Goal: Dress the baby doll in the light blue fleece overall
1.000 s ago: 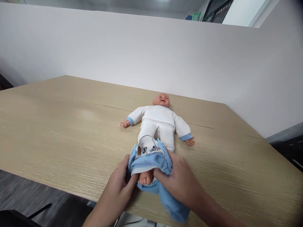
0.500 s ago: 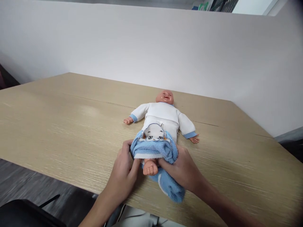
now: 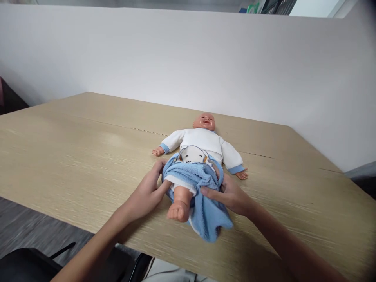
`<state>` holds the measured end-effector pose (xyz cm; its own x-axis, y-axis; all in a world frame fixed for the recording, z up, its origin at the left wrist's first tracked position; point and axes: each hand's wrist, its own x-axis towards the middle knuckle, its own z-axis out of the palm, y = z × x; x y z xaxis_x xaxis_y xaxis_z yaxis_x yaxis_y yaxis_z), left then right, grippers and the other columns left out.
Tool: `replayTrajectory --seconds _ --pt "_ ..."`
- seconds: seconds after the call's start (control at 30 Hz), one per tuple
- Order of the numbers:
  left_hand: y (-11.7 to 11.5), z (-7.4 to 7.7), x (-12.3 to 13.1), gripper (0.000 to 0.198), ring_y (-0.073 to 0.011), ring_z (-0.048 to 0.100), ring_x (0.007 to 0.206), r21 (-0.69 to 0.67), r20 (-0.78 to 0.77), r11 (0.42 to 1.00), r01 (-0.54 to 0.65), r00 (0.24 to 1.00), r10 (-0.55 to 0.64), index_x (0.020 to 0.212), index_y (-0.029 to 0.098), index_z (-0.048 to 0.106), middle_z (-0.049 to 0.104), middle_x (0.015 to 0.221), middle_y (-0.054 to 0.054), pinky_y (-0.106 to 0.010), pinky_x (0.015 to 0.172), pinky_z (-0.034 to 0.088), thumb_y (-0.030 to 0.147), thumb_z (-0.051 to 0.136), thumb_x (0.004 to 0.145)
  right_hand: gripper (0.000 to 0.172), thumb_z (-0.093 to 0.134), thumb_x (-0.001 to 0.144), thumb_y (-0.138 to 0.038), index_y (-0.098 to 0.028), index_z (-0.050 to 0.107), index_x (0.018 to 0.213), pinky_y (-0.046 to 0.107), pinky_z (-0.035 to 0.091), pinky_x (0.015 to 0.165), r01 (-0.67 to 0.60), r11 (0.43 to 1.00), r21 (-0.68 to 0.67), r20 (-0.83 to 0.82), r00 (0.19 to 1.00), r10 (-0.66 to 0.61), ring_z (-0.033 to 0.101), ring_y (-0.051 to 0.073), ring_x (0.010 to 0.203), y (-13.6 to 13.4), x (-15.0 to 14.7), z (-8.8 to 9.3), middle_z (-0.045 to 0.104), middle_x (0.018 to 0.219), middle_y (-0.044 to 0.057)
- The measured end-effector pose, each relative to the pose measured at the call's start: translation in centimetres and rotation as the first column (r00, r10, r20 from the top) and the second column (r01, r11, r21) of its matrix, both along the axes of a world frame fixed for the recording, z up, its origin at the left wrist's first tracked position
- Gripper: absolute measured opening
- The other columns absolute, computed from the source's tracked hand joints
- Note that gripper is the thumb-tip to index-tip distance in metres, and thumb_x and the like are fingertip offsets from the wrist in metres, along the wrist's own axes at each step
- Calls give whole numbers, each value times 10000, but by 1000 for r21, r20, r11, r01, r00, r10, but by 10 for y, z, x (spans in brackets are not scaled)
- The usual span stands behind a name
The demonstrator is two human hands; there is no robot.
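I see a baby doll [image 3: 202, 143] lying on its back on the wooden counter [image 3: 73, 156], head toward the white partition wall [image 3: 176, 55], arms spread to either side. It wears a white top with blue cuffs. A pair of blue terry trousers [image 3: 199, 184] with a cartoon animal face on the front panel is bunched around the doll's hips and thighs; the waistband sits at about belly level.

My left hand [image 3: 147, 192] is closed on the left edge of the blue trousers at the doll's hip, fingers curled over the fabric, thumb underneath near the thigh. My right hand [image 3: 230, 194] grips the opposite edge of the garment, fingers pinching the cloth beside the doll's other hip.

One bare doll leg [image 3: 179, 203] sticks out of the near end of the fabric, its foot resting on the counter toward me. The second leg is hidden; I cannot tell where it lies under the cloth. One loose trouser leg trails flat on the counter near the front edge, just right of the bare foot.
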<state>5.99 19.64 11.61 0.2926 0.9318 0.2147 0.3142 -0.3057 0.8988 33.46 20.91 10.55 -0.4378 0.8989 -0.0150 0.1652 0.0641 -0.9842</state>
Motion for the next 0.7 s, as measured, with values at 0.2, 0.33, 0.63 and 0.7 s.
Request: replayTrajectory --seconds 0.2,0.33,0.63,0.7 --pt "2 7 -10 351 -292 621 1335 -105 39 989 104 994 -100 1316 208 597 676 1420 -108 -441 1170 481 416 633 1036 475 873 878 -499 -241 713 1243 336 559 974 76 982 -171 -209 972 -111 725 221 1088 0 19 -16 787 1172 35" --pt "7 5 -18 532 -332 606 1384 -175 81 956 235 971 -224 1454 246 551 600 1551 -138 -507 1180 503 473 685 992 474 900 794 -451 -225 729 1174 337 574 896 37 958 -283 -286 951 -121 743 238 1029 3 24 -18 800 1131 54" --pt "38 27 14 479 -270 623 1215 25 -71 997 77 995 -75 1368 239 633 650 1446 -104 -461 1127 476 548 679 1005 558 892 669 -378 -253 656 1159 337 586 804 60 912 -406 -341 916 -212 750 222 870 -2 26 -16 799 1036 33" --pt "49 39 24 536 -281 636 1168 52 -187 991 125 976 -113 1381 226 653 689 1361 -111 -444 1053 501 589 683 988 552 911 659 -373 -254 641 1125 317 575 781 52 912 -407 -354 911 -210 731 205 842 -4 27 -16 775 1002 16"
